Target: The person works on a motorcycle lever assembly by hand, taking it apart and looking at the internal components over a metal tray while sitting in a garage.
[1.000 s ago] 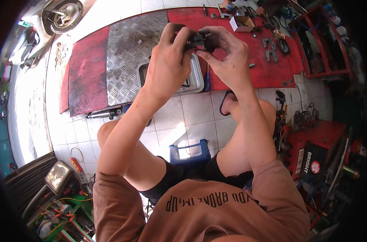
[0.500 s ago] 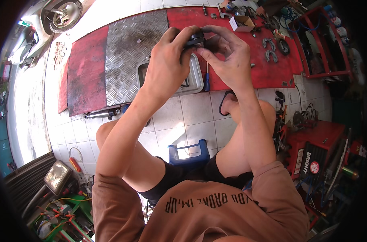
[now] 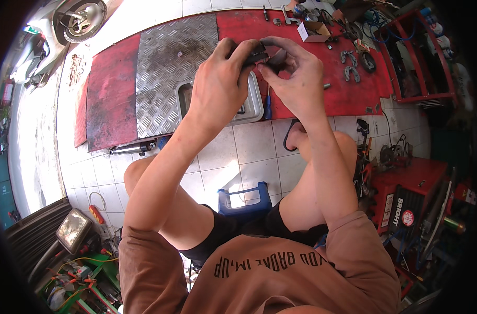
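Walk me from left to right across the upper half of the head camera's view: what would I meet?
Scooter wheel, left hand, small dark part, right hand, grey metal pieces, black ring, red rack.

Small dark part (image 3: 257,54), partly hidden, between both hands (image 3: 220,86) (image 3: 300,73)

I take this for a motorbike repair workshop. A scooter (image 3: 46,36) stands past the left end of a low red platform (image 3: 113,86) with a metal tread plate (image 3: 162,57) set into it. Toward the platform's far right corner I see curved metal pieces (image 3: 348,58), a black ring (image 3: 368,62) and a small open box (image 3: 313,32). A screwdriver (image 3: 268,107) and a metal tray (image 3: 258,104) lie at its near edge. A red rack (image 3: 426,98), a red machine (image 3: 411,180) and white floor tiles (image 3: 217,152) fit too.
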Demonstrator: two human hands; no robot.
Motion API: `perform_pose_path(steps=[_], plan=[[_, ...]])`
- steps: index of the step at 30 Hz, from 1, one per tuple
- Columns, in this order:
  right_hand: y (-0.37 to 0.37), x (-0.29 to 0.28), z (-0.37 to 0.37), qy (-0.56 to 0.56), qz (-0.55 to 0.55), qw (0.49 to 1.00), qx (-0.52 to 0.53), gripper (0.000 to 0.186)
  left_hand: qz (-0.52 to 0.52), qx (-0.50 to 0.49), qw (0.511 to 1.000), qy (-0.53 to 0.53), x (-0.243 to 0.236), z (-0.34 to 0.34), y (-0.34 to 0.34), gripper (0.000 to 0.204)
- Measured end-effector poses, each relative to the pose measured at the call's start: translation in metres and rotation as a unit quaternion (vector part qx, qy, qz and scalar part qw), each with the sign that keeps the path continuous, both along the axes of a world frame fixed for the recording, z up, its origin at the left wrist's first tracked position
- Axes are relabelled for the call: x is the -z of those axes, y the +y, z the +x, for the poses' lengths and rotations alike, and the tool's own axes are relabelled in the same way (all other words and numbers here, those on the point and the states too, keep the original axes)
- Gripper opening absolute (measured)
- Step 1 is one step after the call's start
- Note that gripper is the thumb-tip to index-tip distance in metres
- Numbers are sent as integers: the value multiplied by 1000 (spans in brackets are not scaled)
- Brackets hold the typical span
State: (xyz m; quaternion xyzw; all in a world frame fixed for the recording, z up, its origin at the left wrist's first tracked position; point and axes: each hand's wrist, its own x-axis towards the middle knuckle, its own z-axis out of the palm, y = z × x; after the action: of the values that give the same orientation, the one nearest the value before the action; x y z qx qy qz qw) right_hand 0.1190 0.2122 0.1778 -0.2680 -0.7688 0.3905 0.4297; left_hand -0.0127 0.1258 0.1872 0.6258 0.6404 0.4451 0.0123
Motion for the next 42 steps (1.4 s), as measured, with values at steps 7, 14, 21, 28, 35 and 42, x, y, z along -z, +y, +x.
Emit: perform_pose_path(steps=[7,14,21,28,35,42], plan=[[1,-1,0,-18,60,998,-6,39,2,0,1000,-7,-4,-3,0,37],[9,-5,4,-7,131,990,-55,41,-6,68,996,-54,-5,-13,1,33],[7,-5,5,-16,159,985,-67,40,21,80,996,-26,-3,-15,0,30],[7,-2,3,-2,173,983,-63,38,4,69,996,-51,-3,-11,-1,30],[7,0,1,18,165,984,-61,34,34,75,995,-63,1,-9,2,28],[9,7,0,32,123,990,-65,32,6,81,994,-77,-2,-7,-1,25]])
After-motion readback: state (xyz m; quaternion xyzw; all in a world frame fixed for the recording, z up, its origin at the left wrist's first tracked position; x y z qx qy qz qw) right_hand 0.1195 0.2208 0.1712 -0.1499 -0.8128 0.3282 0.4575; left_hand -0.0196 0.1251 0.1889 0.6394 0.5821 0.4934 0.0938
